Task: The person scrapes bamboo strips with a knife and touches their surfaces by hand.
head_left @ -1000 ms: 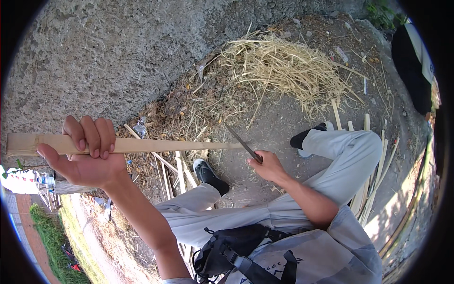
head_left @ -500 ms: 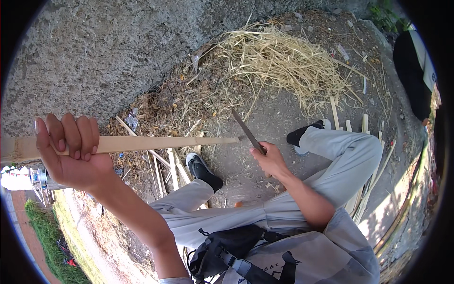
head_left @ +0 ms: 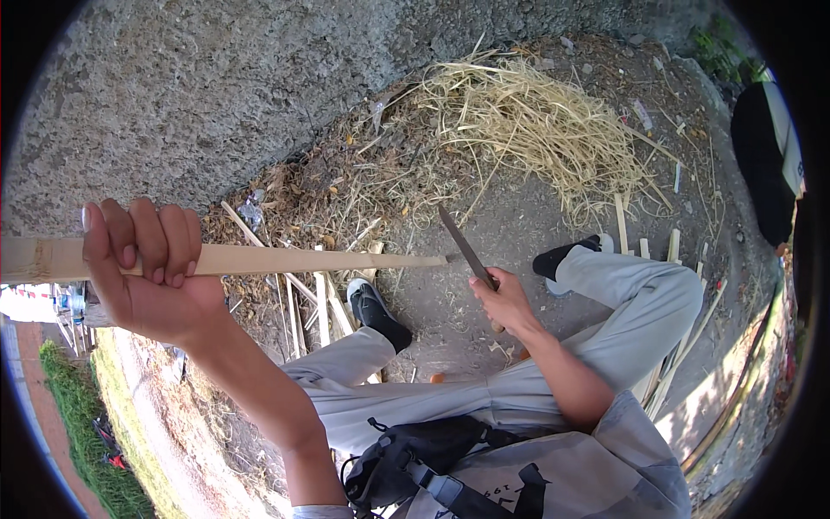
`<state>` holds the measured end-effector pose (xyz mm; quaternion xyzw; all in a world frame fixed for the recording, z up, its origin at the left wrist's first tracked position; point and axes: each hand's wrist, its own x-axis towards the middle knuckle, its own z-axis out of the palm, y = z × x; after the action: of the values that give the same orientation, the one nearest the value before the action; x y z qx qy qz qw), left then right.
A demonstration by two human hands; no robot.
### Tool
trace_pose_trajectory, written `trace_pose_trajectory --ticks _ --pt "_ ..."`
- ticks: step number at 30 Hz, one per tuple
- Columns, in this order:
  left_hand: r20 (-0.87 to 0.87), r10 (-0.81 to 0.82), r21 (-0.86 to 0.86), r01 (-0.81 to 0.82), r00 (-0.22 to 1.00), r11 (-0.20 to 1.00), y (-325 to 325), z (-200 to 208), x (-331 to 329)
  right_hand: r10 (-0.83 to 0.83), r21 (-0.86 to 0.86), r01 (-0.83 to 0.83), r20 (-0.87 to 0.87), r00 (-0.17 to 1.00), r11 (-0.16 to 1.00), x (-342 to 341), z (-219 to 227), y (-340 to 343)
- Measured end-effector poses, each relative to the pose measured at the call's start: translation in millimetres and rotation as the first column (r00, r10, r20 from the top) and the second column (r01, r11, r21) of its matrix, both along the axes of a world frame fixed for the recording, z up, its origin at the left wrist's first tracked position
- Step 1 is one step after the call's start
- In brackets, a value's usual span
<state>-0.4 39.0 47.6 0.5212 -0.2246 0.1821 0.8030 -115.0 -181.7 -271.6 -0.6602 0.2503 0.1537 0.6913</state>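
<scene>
My left hand is raised at the left and grips a long pale bamboo strip that runs level to the right. Its thin far end meets the blade of a dark knife. My right hand is closed on the knife's handle, with the blade pointing up and left. Below are my legs in grey trousers and black shoes on bare ground.
A heap of pale straw-like shavings lies ahead by a rough concrete wall. Cut bamboo slats lie by my left foot and more at the right. A black bag hangs at my front. A dark object stands far right.
My left hand has shifted left along the strip and dropped a little. The knife blade has come up to the strip's tip, pointing more upward.
</scene>
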Motion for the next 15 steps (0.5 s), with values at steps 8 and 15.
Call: trace_pose_trajectory --ticks 8,15 --pt "0.017 -0.011 -0.021 0.011 1.0 1.0 -4.6 -1.3 -2.7 0.031 -0.003 -0.031 0.007 1.0 1.0 -0.9 1.3 -2.9" --pt "0.007 0.033 -0.031 -0.033 0.999 0.999 -8.6 -0.5 -3.0 0.028 -0.019 -0.029 -0.032 0.999 0.999 0.3 0.2 -4.3"
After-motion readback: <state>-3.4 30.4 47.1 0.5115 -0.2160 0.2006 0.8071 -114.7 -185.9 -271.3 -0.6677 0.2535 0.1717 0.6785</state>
